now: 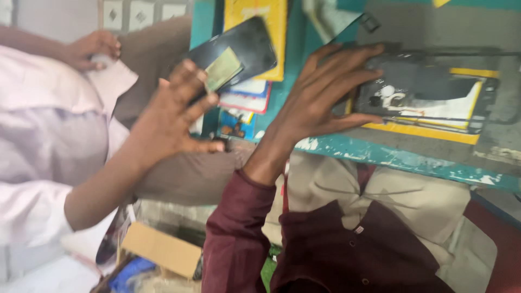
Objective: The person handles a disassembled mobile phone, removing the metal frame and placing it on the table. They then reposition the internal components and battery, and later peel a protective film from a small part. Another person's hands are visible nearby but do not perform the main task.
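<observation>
My left hand (317, 97), in a maroon sleeve, reaches over the teal table edge (391, 158). Its fingers are spread, and the fingertips and thumb rest on the left end of an opened black phone (434, 95) that lies on a yellow mat (418, 132). My right hand is out of view. A co-worker's hand (168, 116) comes in from the left. It holds a black phone panel (239, 51) with a greenish patch, raised beside my hand.
The co-worker in a pale shirt (49, 125) fills the left side, with their other hand (89, 49) at the top left. Small coloured packets (244, 100) and a yellow sheet (260, 16) lie on the table. A cardboard box (160, 249) sits below.
</observation>
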